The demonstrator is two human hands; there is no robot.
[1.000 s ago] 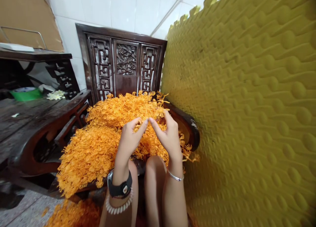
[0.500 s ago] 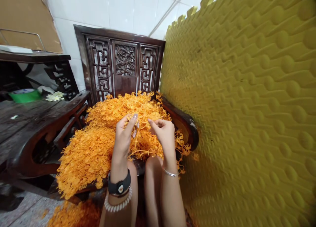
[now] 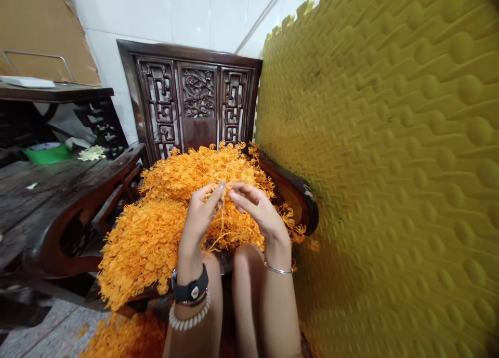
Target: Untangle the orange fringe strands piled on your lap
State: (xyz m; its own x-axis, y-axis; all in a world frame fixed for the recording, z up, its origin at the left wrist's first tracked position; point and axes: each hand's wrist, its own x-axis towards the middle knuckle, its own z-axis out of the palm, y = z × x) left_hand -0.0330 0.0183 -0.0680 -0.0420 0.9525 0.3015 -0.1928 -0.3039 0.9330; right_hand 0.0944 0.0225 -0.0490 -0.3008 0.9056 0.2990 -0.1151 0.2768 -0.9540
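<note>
A big heap of orange plastic sprigs with thin curled tips covers the seat of a dark carved wooden chair. Over the heap, my left hand pinches a thin orange plastic stem, which hangs down below the fingertips. My right hand is close beside it, its thumb and fingers brought together at the upper part of the same stem. Whether a separate small piece sits between the right fingertips is too fine to make out.
A yellow textured foam mat stands upright along the right. On the left, a dark wooden table bears a green tape roll and a pale flower-like piece. More orange sprigs lie low by the chair front.
My right hand has moved in to meet my left at the stem, and its wrist has turned. My left hand has shifted slightly right. The view has moved a little.
</note>
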